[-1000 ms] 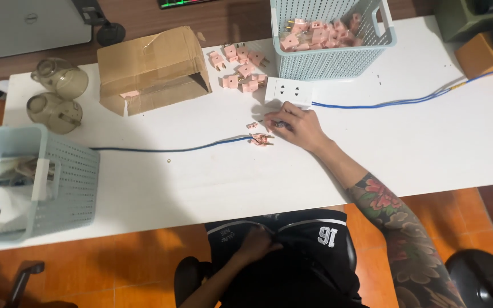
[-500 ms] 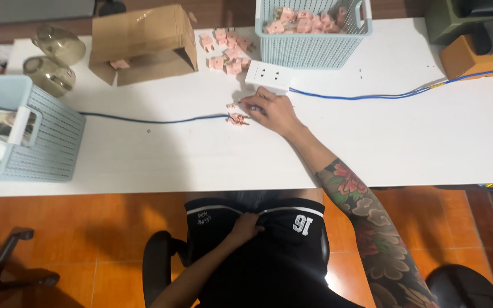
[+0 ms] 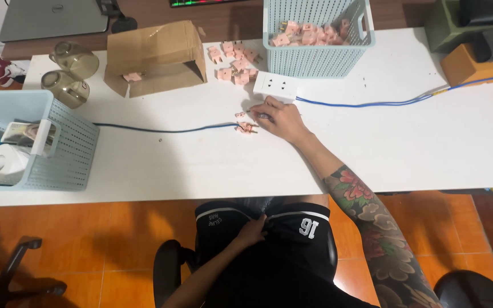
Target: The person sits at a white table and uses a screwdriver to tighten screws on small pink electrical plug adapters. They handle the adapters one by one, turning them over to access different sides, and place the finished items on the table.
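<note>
My right hand lies on the white table just below a white socket block. Its fingertips pinch a small pink plug at the end of a blue cable. Two more pink plug pieces lie right beside the fingers. My left hand rests on my black shorts below the table edge and holds nothing. A second blue cable runs from the socket block to the right.
A pale blue basket with several pink plugs stands at the back, loose plugs beside it. Left of them are a cardboard box and two glass jars. Another basket stands at the left edge.
My right hand stays on the plug pieces by the socket block, and my left hand stays on my lap. Only the view has shifted.
</note>
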